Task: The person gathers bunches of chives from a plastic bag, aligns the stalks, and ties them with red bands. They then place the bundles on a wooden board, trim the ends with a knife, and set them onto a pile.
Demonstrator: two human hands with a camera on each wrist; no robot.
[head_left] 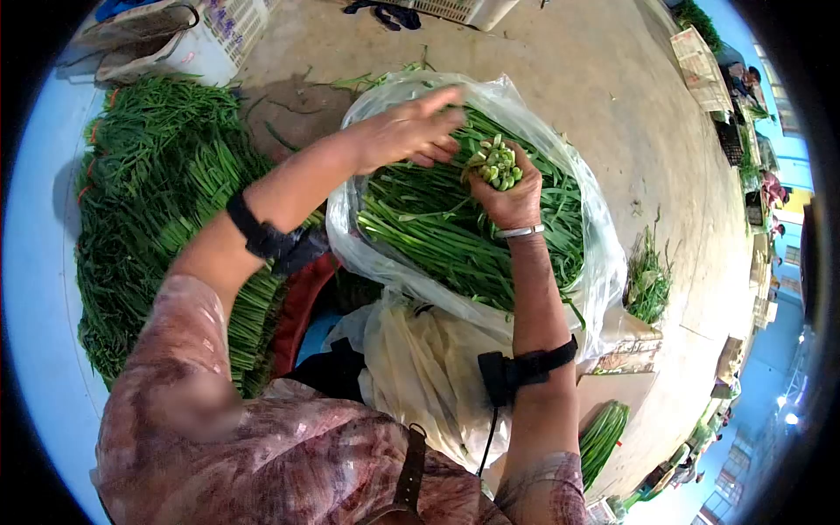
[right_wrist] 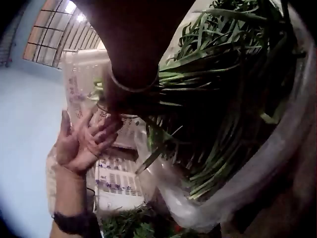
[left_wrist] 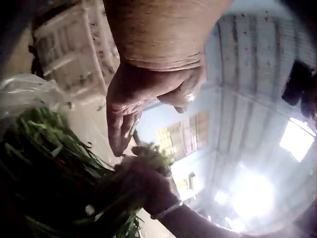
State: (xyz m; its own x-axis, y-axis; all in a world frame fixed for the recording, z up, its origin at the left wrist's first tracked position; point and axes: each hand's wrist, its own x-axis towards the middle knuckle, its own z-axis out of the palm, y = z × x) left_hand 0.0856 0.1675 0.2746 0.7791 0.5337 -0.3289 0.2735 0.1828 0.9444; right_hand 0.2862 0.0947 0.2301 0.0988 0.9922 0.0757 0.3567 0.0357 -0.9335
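In the head view the right hand (head_left: 514, 194) grips a bundle of green stalks (head_left: 499, 166), its cut ends facing up, above a clear plastic bag (head_left: 604, 254) filled with long green leaves (head_left: 437, 236). Fingers extended, the left hand (head_left: 407, 136) is just left of the bundle's ends and holds nothing. The left wrist view has the left hand (left_wrist: 143, 99) above the right hand (left_wrist: 148, 186). In the right wrist view, the open palm of the left hand (right_wrist: 86, 146) faces the dark right hand (right_wrist: 119, 94); leaves (right_wrist: 208, 79) trail from the bundle.
A large pile of greens (head_left: 166, 192) lies to the left. Plastic crates (head_left: 223, 35) stand at the upper left. Loose greens (head_left: 647, 280) lie on the floor right of the bag, and another bunch (head_left: 604, 442) rests on cardboard (head_left: 612, 394) at the lower right.
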